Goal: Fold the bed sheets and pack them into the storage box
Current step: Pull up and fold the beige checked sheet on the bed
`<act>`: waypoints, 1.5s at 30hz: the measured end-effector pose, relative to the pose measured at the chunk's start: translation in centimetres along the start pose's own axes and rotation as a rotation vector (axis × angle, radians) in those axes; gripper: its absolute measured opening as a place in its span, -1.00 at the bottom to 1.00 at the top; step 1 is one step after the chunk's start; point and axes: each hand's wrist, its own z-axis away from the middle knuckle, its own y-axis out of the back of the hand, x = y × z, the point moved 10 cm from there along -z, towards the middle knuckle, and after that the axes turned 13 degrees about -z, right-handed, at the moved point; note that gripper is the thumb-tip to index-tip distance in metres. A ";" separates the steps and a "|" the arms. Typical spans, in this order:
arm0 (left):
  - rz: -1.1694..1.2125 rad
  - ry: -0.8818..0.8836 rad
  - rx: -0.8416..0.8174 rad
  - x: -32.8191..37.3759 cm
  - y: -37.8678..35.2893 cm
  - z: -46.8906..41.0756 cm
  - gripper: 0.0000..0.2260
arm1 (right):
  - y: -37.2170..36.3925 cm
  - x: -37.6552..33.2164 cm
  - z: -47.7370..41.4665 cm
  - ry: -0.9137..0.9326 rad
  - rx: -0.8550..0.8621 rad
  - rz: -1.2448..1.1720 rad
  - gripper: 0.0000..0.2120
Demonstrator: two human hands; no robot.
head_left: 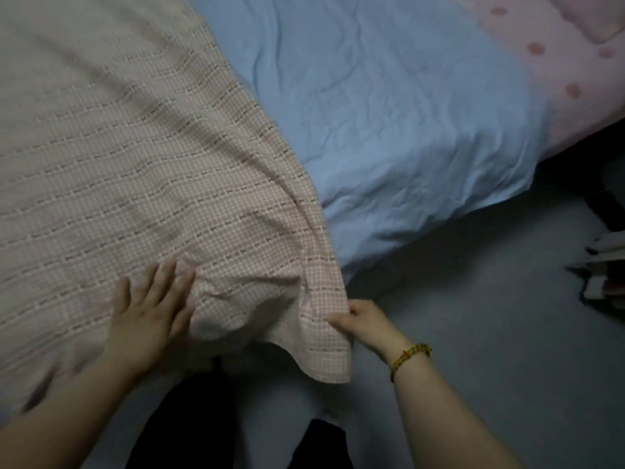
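A pink checked bed sheet lies spread over the left half of the bed, its near corner hanging over the bed's edge. My left hand lies flat on the sheet near that edge, fingers straight and spread. My right hand pinches the hanging corner's right edge between thumb and fingers; a beaded bracelet is on that wrist. No storage box is in view.
A light blue sheet covers the bed on the right, with a pink dotted quilt at the far right. Grey floor lies beside the bed. A stack of items sits at the right edge. My dark-clothed legs are below.
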 end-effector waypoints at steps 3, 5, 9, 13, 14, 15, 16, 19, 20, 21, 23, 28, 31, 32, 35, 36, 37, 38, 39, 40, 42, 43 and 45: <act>0.199 0.175 -0.112 5.2 1.6 4.2 -0.28 | -0.3 2.3 3.1 -0.073 -0.094 -0.081 -0.85; 0.362 0.097 -0.059 10.5 4.9 6.8 -0.32 | -0.1 2.1 5.0 -0.060 -0.086 -0.128 -0.84; 0.510 -0.058 -0.048 17.8 10.6 9.7 -0.05 | -1.7 -1.1 9.4 0.009 -0.124 -0.320 -0.81; 0.599 0.208 0.162 14.9 15.0 7.7 -0.38 | -3.2 -4.6 13.2 0.064 -0.163 -0.352 -0.82; 0.600 0.234 0.230 13.9 15.8 7.2 -0.47 | -3.1 -5.4 13.8 0.080 -0.152 -0.353 -0.82; 0.588 0.242 0.291 12.8 16.7 7.1 -0.53 | -3.1 -6.3 14.6 0.098 -0.143 -0.354 -0.83; 0.560 0.238 0.329 11.8 17.2 7.2 -0.57 | -3.0 -7.0 15.2 0.114 -0.138 -0.360 -0.84; 0.443 0.273 0.297 8.8 16.6 8.2 -0.63 | -2.3 -8.6 16.4 0.166 -0.111 -0.362 -0.83; 0.407 0.318 0.274 7.7 16.0 8.8 -0.62 | -2.1 -9.0 16.7 0.176 -0.104 -0.366 -0.83; 0.404 0.366 0.238 6.6 15.3 9.4 -0.59 | -2.0 -9.3 17.0 0.184 -0.096 -0.373 -0.82; 0.396 0.483 0.190 3.9 14.4 11.2 -0.57 | -2.1 -9.9 17.5 0.195 -0.090 -0.389 -0.83; 0.419 0.704 0.099 -1.8 13.8 14.7 -0.64 | -1.8 -11.0 17.8 0.201 0.106 -0.244 -0.84; 0.362 0.545 0.237 -2.4 17.7 14.0 -0.68 | -2.2 -13.9 18.5 0.340 0.349 -0.106 -0.77; 0.369 0.511 0.280 -2.5 18.7 13.8 -0.70 | -3.2 -15.3 19.1 0.416 0.375 -0.089 -0.67; 0.434 0.459 0.357 -3.4 20.4 13.6 -0.66 | -9.2 -20.0 20.8 0.700 0.269 0.152 -0.50; 0.438 0.452 0.408 -3.7 20.9 13.7 -0.66 | -11.8 -21.1 20.8 0.762 0.193 0.288 -0.50; 0.461 0.455 0.432 -4.3 21.3 13.8 -0.66 | -14.9 -21.9 20.8 0.809 0.089 0.447 -0.55; 0.472 0.448 0.462 -4.8 21.7 13.7 -0.66 | -17.8 -22.0 20.6 0.829 -0.030 0.621 -0.62; 0.472 0.449 0.480 -5.6 22.1 13.6 -0.66 | -20.8 -21.7 20.2 0.822 -0.154 0.791 -0.64; 0.463 0.449 0.520 -5.9 22.7 13.4 -0.68 | -22.8 -20.8 20.2 0.785 -0.273 0.948 -0.58; 0.493 0.479 0.578 -7.8 23.1 13.5 -0.77 | -26.7 -17.9 19.2 0.634 -0.488 1.221 -0.36; 0.519 0.494 0.598 -8.8 23.1 13.4 -0.80 | -28.1 -16.7 18.7 0.579 -0.551 1.320 -0.31; 0.529 0.529 0.624 -10.4 22.7 13.4 -0.86 | -30.5 -16.2 18.0 0.619 -0.561 1.430 -0.48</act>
